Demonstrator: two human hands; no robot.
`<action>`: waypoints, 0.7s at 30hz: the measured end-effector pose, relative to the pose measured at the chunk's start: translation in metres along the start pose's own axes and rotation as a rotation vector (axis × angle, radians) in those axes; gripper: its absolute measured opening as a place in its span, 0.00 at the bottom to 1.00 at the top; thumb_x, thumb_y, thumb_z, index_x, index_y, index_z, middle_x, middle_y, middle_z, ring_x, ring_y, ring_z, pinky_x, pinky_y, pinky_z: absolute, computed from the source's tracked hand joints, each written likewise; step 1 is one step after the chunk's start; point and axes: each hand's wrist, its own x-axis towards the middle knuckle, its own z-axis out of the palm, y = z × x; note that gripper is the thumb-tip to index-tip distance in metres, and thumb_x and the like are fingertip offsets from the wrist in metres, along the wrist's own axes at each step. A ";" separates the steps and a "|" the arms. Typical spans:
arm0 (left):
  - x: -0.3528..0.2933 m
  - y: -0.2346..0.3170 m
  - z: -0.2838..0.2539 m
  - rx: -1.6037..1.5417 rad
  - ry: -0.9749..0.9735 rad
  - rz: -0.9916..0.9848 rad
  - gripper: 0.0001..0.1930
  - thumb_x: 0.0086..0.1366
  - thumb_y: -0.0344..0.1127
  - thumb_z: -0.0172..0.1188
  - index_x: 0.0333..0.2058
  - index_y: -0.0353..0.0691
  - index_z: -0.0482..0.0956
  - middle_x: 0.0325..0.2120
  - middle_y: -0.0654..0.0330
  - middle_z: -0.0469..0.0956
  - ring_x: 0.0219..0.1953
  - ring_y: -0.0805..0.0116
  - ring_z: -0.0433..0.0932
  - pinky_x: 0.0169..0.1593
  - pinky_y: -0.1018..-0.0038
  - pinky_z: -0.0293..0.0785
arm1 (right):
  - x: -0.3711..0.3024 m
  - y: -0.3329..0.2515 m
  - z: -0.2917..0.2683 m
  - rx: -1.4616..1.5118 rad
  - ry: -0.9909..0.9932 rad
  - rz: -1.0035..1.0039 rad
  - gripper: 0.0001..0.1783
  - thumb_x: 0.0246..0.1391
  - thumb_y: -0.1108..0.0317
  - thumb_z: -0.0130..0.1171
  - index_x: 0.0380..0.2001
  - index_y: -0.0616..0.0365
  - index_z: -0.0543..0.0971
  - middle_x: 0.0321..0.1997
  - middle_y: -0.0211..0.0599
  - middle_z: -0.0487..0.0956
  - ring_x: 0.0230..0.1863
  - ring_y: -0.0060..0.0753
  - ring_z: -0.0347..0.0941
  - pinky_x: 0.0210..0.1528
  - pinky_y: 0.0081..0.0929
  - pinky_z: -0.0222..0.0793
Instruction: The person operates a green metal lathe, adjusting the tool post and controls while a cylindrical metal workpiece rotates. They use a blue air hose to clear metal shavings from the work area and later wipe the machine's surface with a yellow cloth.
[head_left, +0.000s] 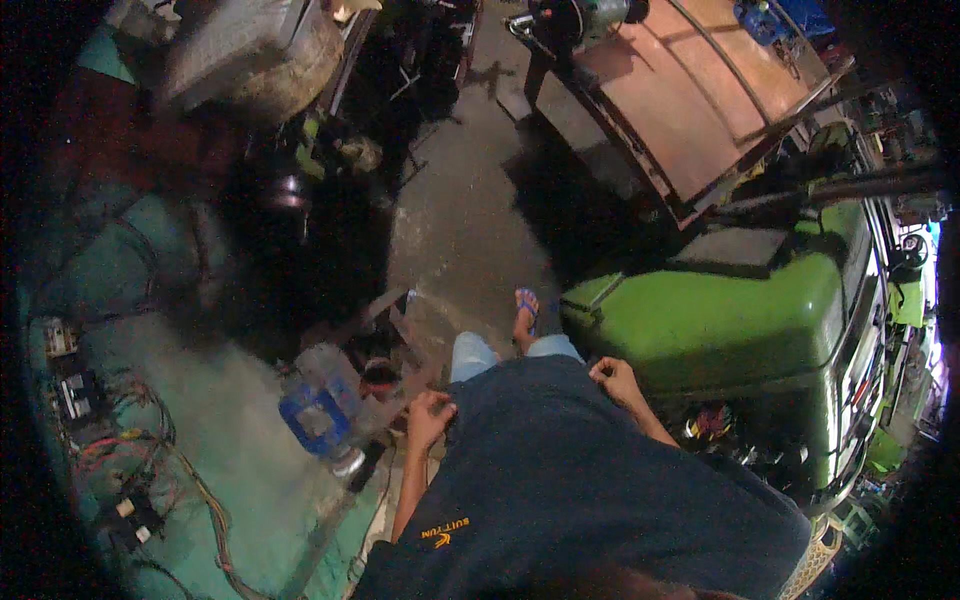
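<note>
My left hand (430, 417) hangs beside the hem of my dark shirt (540, 440), its fingers curled in loosely. Nothing shows between them. On the other side, my right hand (616, 380) is near the green vehicle body (730, 320), apart from it, with thumb and bent fingers close together. I see no thing in that hand either. A clear plastic jug with a blue label (318, 412) lies to the left of my left hand. Close to it is a small reddish round object (380, 376), too blurred to name.
A concrete path (460, 200) runs ahead between dark shadows. Bundled wires (195, 480) and electrical parts (75, 395) lie on a green surface at left. A tan panel in a metal frame (680, 110) stands ahead right; a bulky pale machine part (255, 60) sits ahead left.
</note>
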 end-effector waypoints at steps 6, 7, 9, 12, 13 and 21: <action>0.107 0.020 -0.047 0.089 0.327 0.108 0.06 0.55 0.31 0.63 0.24 0.40 0.76 0.31 0.54 0.76 0.40 0.50 0.76 0.46 0.60 0.70 | 0.082 -0.018 -0.007 -0.045 0.453 -0.144 0.08 0.52 0.69 0.64 0.28 0.64 0.80 0.29 0.43 0.83 0.33 0.33 0.79 0.40 0.33 0.73; 0.136 0.006 -0.067 -0.002 0.352 0.059 0.04 0.55 0.30 0.63 0.26 0.38 0.76 0.31 0.54 0.76 0.37 0.51 0.76 0.45 0.62 0.71 | 0.097 -0.030 -0.010 -0.064 0.531 -0.150 0.09 0.52 0.68 0.64 0.28 0.64 0.80 0.29 0.44 0.83 0.32 0.34 0.79 0.40 0.33 0.73; 0.178 0.024 -0.113 -0.028 0.361 0.141 0.05 0.55 0.29 0.63 0.29 0.36 0.76 0.30 0.54 0.76 0.36 0.52 0.76 0.44 0.61 0.71 | 0.119 -0.060 0.000 -0.081 0.553 -0.129 0.11 0.53 0.66 0.64 0.29 0.65 0.80 0.27 0.45 0.82 0.30 0.34 0.78 0.39 0.32 0.73; 0.251 0.008 -0.152 -0.009 0.392 -0.006 0.05 0.57 0.28 0.62 0.33 0.36 0.79 0.32 0.53 0.77 0.38 0.53 0.78 0.46 0.64 0.73 | 0.136 -0.088 0.031 0.066 0.514 -0.118 0.11 0.54 0.64 0.65 0.30 0.64 0.80 0.28 0.40 0.82 0.32 0.28 0.77 0.40 0.30 0.72; 0.271 0.021 -0.159 -0.025 0.335 0.045 0.06 0.57 0.29 0.61 0.34 0.36 0.80 0.34 0.53 0.78 0.39 0.53 0.79 0.46 0.64 0.73 | 0.151 -0.098 0.032 0.120 0.533 -0.165 0.11 0.55 0.64 0.65 0.31 0.63 0.80 0.29 0.38 0.82 0.33 0.27 0.77 0.41 0.29 0.72; 0.419 0.116 -0.151 0.327 -0.255 0.121 0.15 0.61 0.40 0.57 0.45 0.45 0.84 0.40 0.51 0.84 0.44 0.51 0.83 0.49 0.61 0.77 | 0.207 -0.162 0.033 0.272 0.384 -0.111 0.08 0.56 0.67 0.65 0.35 0.59 0.82 0.31 0.29 0.81 0.33 0.24 0.76 0.40 0.26 0.72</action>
